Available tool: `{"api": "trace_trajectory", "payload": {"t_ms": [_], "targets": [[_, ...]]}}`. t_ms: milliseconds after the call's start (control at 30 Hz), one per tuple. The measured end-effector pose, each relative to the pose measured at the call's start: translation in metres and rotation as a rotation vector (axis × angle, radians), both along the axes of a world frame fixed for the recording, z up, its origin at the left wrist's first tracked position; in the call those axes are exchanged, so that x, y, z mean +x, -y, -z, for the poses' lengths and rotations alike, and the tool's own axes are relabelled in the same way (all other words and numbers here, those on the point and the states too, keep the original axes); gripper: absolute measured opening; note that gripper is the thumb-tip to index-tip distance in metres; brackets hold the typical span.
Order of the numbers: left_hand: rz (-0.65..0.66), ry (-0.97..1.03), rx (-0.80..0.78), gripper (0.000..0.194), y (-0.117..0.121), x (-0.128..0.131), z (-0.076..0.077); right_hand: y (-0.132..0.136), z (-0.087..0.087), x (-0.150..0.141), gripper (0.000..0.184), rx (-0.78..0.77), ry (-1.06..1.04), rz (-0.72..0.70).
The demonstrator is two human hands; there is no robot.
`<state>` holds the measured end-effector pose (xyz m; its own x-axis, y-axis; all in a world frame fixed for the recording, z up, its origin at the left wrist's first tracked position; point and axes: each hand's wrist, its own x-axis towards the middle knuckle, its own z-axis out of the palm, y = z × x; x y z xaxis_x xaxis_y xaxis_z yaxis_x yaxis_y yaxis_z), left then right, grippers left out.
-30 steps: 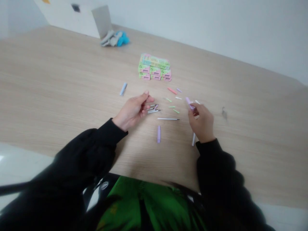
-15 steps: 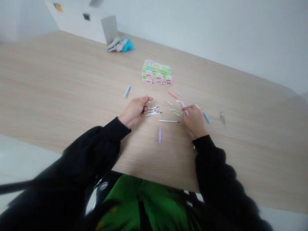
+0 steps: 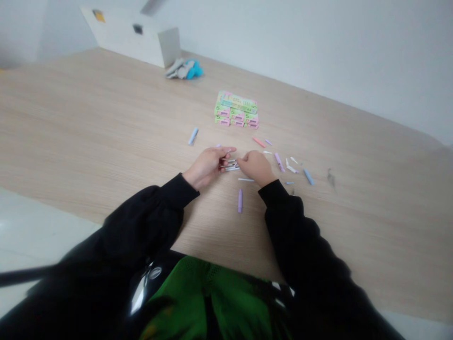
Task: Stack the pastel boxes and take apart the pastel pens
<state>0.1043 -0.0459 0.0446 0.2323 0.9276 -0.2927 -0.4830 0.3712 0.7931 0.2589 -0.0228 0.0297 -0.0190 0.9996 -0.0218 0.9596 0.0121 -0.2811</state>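
Note:
My left hand (image 3: 207, 166) is curled round a small bundle of thin pen refills (image 3: 230, 165) just above the wooden table (image 3: 88, 132). My right hand (image 3: 255, 167) has closed in beside it, its fingers pinched at the tips of those refills. What it pinches is hidden. One more refill (image 3: 246, 179) lies on the table under my right wrist. A purple pen cap (image 3: 239, 200) lies nearer to me. A purple pen barrel (image 3: 279, 162) rests to the right of my right hand.
Small pen parts in pink, white, green and blue are scattered right of my hands, among them a blue piece (image 3: 308, 176). A light-blue cap (image 3: 193, 136) lies to the left. Stacked pastel pen boxes (image 3: 236, 115) sit farther back, with a white box (image 3: 141, 35) and cloths (image 3: 184, 70) at the far edge.
My right hand has left the purple barrel on the table and moved left to meet my left hand at the refills. The camera has also shifted a little.

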Motion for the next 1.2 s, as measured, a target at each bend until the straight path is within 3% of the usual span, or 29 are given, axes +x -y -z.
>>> {"api": "trace_trajectory", "payload": {"t_ms": [233, 367, 433, 533, 600, 667, 733, 833, 1200], "targets": [[0.055, -0.055, 0.023, 0.021, 0.001, 0.002, 0.001, -0.005, 0.007, -0.009, 0.025, -0.053, 0.023, 0.081], [0.13, -0.131, 0.04, 0.018, 0.002, 0.002, -0.001, 0.003, -0.01, 0.002, 0.02, 0.045, -0.08, 0.016], [0.154, -0.167, 0.064, 0.018, 0.003, 0.002, 0.0, 0.012, -0.023, 0.014, 0.02, 0.103, -0.237, -0.042], [0.187, -0.216, 0.127, 0.02, 0.004, 0.002, 0.004, 0.031, -0.036, 0.036, 0.017, 0.126, -0.661, -0.106], [0.25, -0.234, 0.199, 0.021, 0.005, 0.003, 0.011, 0.044, -0.037, 0.048, 0.021, 0.133, -0.915, -0.134], [0.323, -0.23, 0.272, 0.021, 0.008, 0.004, 0.017, 0.056, -0.03, 0.054, 0.034, 0.168, -1.041, -0.151], [0.383, -0.218, 0.334, 0.022, 0.011, 0.006, 0.022, 0.065, -0.021, 0.055, 0.036, 0.222, -1.077, -0.159], [0.458, -0.217, 0.387, 0.024, 0.017, 0.01, 0.024, 0.074, -0.011, 0.05, 0.022, 0.289, -1.09, -0.17], [0.532, -0.205, 0.411, 0.025, 0.025, 0.013, 0.021, 0.085, -0.016, 0.04, 0.02, 0.292, -1.146, -0.159]]}}
